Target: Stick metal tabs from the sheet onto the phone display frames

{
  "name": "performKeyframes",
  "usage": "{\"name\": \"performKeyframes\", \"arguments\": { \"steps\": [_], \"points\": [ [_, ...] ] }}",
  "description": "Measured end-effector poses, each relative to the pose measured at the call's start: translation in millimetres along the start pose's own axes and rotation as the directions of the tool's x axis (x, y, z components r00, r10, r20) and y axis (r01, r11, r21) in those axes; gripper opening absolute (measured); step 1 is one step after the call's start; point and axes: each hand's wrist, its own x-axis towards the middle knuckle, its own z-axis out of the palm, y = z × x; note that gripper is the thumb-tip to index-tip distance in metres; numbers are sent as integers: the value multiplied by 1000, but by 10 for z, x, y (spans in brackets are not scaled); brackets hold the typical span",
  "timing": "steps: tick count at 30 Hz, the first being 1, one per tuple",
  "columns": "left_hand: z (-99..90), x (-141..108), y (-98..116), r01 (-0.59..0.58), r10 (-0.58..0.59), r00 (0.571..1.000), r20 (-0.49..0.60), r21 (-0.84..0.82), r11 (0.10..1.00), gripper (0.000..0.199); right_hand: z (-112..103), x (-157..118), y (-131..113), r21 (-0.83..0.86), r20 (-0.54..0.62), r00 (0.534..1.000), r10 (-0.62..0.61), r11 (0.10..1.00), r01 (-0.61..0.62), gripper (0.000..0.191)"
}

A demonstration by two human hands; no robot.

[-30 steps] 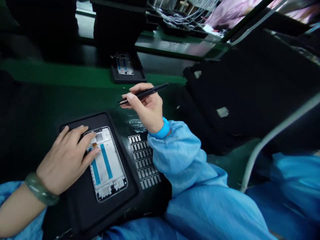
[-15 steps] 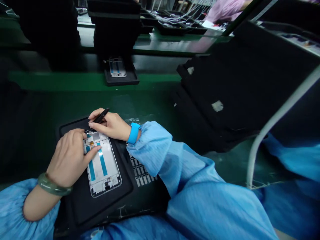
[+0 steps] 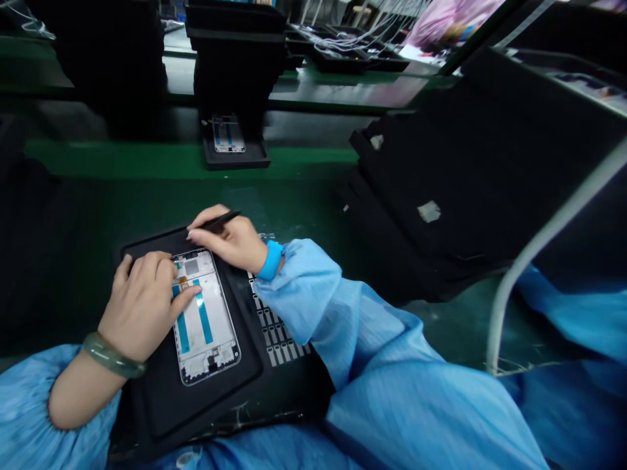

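Observation:
A silver phone frame [image 3: 220, 326] with two blue strips lies in a black tray [image 3: 169, 411]. My left hand [image 3: 142, 303] steadies it, thumb across its face and fingers at its upper left edge. Just above the frame's top right corner, my right hand [image 3: 230, 238] pinches a slim black pen-like tool [image 3: 223, 219]. That tool's tip is hidden behind the fingers. Under my right forearm, beside the tray, shows a sheet of small grey tabs [image 3: 279, 343].
Farther back, another phone frame [image 3: 228, 136] lies in a black tray [image 3: 238, 161]. Stacks of dark trays [image 3: 235, 59] rise behind it, and a large black stack [image 3: 441, 163] stands on the right. A pale curved tube [image 3: 519, 274] runs there. Beyond is a person's pink sleeve [image 3: 441, 26].
My right hand with the pen-like tool has lifted off the frame's top edge and shifted right and up, uncovering that edge. My left hand keeps its place on the frame. The view has shifted slightly.

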Motion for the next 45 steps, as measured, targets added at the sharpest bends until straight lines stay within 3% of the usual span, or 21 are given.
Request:
{"name": "performKeyframes", "arguments": {
  "steps": [4, 7, 12, 15, 18, 22, 25, 32, 40, 45],
  "points": [
    [-102, 287, 252, 4, -3, 1000, -28, 34, 999, 48, -253, 43, -25, 256, -324, 927, 191, 961, -108, 33],
    [-74, 592, 474, 36, -40, 996, 76, 50, 998, 62, -459, 6, -2, 235, -407, 887, 218, 963, -128, 35],
    [50, 898, 594, 76, -86, 989, 120, 85, 993, 42, -809, -142, 102, 150, -501, 841, 206, 977, -150, 34],
    [23, 1080, 481, 99, -112, 986, 122, 110, 989, 32, -1052, -272, 113, 110, -598, 779, 189, 982, -154, 33],
    [-82, 1411, 269, 147, -160, 984, 84, 143, 979, 33, -1233, -446, 108, 103, -655, 728, 200, 979, -176, 33],
    [-163, 1906, 23, 127, -140, 988, 64, 177, 976, 35, -1320, -647, 142, 96, -670, 703, 238, 967, -236, 34],
    [-86, 2103, -28, 73, -89, 994, 70, 198, 977, 33, -1330, -701, 189, 92, -665, 706, 244, 965, -247, 34],
    [177, 2160, -149, -17, 1, 998, 61, 258, 966, 35, -1334, -704, 234, 76, -648, 719, 250, 961, -266, 31],
    [232, 2226, -435, 12, -27, 998, 50, 281, 960, 36, -1340, -715, 250, 14, -648, 726, 233, 956, -294, 29],
    [228, 2197, -786, 64, -68, 998, 4, 285, 956, 37, -1478, -756, 267, -172, -671, 734, 105, 941, -292, 23]
  ]
}}
